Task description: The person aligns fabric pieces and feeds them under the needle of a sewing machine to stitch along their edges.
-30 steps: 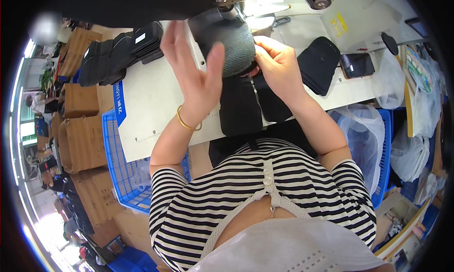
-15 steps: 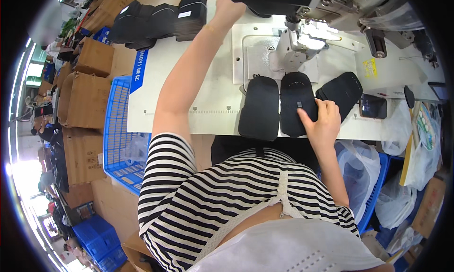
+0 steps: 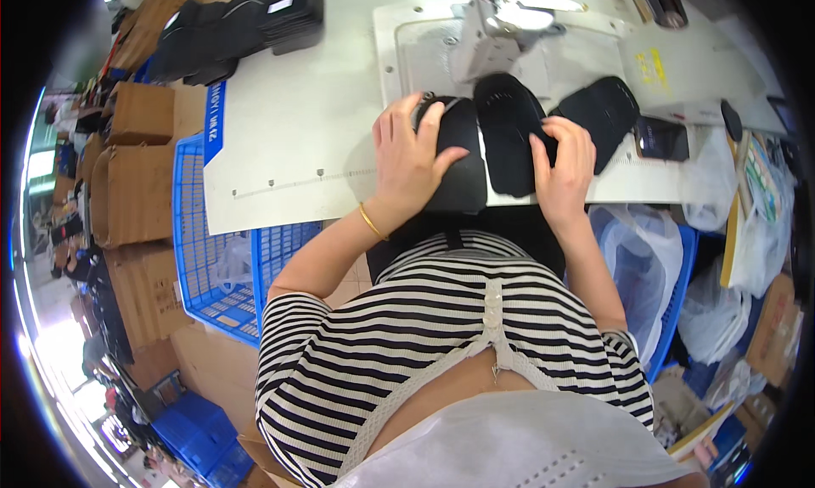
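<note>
Three dark pieces lie side by side at the table's near edge. My left hand (image 3: 412, 157) rests on the left black oblong pad (image 3: 463, 161), fingers spread and thumb stretched across its surface. My right hand (image 3: 564, 170) has its fingers curled at the right edge of the middle black oblong pad (image 3: 508, 140), thumb on top. That pad has a row of small pale marks at its far end. Right of it, angled, lies another black padded piece (image 3: 604, 114), partly behind my right fingers. The sewing machine (image 3: 492, 42) stands just beyond the pads.
Stacks of black pads (image 3: 293, 17) sit at the table's far left. A dark phone (image 3: 662, 138) lies on the right. Below the table are a blue crate (image 3: 191, 225) on the left and a plastic-bag-lined blue bin (image 3: 675, 310) on the right. Cardboard boxes (image 3: 140, 191) are farther left.
My left hand has come back from the far side of the table onto the left pad. My right hand stays by the middle pad, its thumb shifted. The view has also shifted.
</note>
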A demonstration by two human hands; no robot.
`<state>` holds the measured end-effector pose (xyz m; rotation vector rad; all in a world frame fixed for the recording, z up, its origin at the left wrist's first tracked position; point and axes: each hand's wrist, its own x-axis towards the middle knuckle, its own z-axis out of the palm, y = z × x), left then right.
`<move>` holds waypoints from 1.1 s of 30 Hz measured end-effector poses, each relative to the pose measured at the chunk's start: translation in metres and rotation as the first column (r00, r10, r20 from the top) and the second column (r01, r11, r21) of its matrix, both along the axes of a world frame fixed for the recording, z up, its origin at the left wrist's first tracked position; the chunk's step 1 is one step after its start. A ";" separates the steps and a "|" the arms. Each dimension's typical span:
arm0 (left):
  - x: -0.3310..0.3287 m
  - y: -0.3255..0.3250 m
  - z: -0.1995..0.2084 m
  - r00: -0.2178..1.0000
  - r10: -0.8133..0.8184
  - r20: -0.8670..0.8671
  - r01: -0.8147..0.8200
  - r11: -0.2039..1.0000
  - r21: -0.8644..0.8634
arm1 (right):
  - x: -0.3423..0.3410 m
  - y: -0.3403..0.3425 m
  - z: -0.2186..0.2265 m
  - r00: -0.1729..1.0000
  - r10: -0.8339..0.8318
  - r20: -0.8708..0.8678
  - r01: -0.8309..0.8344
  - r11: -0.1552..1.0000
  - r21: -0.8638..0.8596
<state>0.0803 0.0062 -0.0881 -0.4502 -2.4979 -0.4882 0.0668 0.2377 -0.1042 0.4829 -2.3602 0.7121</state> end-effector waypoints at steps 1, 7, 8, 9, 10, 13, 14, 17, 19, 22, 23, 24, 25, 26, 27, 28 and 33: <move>0.000 -0.002 -0.010 0.990 -0.073 0.122 0.049 0.981 0.189 | -0.002 0.001 0.006 0.998 0.060 -0.011 -0.061 0.995 -0.082; -0.027 -0.023 0.035 0.784 -0.464 0.412 -0.294 0.307 0.905 | -0.005 0.010 0.043 0.984 0.133 0.120 -0.084 0.934 -0.346; -0.026 -0.024 0.042 0.706 -0.589 0.395 -0.389 0.144 0.910 | -0.001 0.008 0.038 0.962 0.155 0.227 -0.060 0.924 -0.376; -0.026 -0.020 0.044 0.621 -0.648 0.441 -0.466 0.147 0.872 | 0.000 0.007 0.027 0.964 0.136 0.230 -0.043 0.928 -0.369; -0.023 -0.019 0.037 0.516 -0.676 0.526 -0.545 0.215 0.810 | 0.001 0.005 0.015 0.965 0.126 0.228 -0.036 0.931 -0.363; -0.013 -0.007 -0.004 0.642 -0.493 0.587 -0.294 0.549 0.782 | 0.002 -0.005 -0.006 0.990 0.000 0.144 0.027 0.982 -0.186; -0.012 -0.007 -0.006 0.638 -0.495 0.590 -0.295 0.550 0.781 | 0.002 -0.006 -0.010 0.992 -0.040 0.119 0.050 0.996 -0.079; -0.009 -0.010 -0.011 0.717 -0.432 0.547 -0.221 0.604 0.766 | 0.003 -0.009 -0.016 0.985 -0.078 0.152 0.081 0.997 -0.019; -0.006 -0.011 -0.010 0.741 -0.390 0.547 -0.237 0.610 0.756 | 0.002 -0.012 -0.016 0.977 -0.083 0.197 0.098 0.993 -0.066; -0.006 -0.008 -0.011 0.803 -0.379 0.459 -0.188 0.570 0.800 | -0.003 -0.011 -0.013 0.997 -0.072 -0.033 0.071 0.997 -0.027; -0.007 -0.011 -0.007 0.780 -0.401 0.480 -0.269 0.478 0.836 | -0.003 -0.010 -0.009 0.999 -0.030 -0.033 0.027 0.996 -0.083; -0.008 -0.016 -0.002 0.757 -0.425 0.496 -0.348 0.381 0.857 | -0.005 -0.004 -0.003 0.997 0.032 -0.064 -0.040 0.992 -0.122; -0.010 -0.018 0.017 0.742 -0.481 0.468 -0.385 0.266 0.884 | -0.003 0.001 0.006 0.998 0.047 -0.035 -0.055 0.956 -0.287; -0.012 -0.024 0.028 0.760 -0.490 0.426 -0.389 0.182 0.903 | -0.001 0.003 0.016 0.997 0.072 -0.009 -0.069 0.892 -0.446; -0.014 -0.033 0.038 0.739 -0.559 0.377 -0.393 0.097 0.914 | -0.003 0.004 0.025 0.997 0.027 -0.070 -0.064 0.800 -0.596; -0.014 -0.037 0.049 0.712 -0.625 0.319 -0.401 0.011 0.916 | -0.003 0.003 0.046 0.988 0.094 -0.123 -0.154 0.682 -0.715; -0.017 -0.009 0.079 0.672 -0.722 0.167 -0.297 -0.055 0.953 | -0.019 -0.032 0.087 0.824 0.540 0.172 -0.364 0.737 -0.570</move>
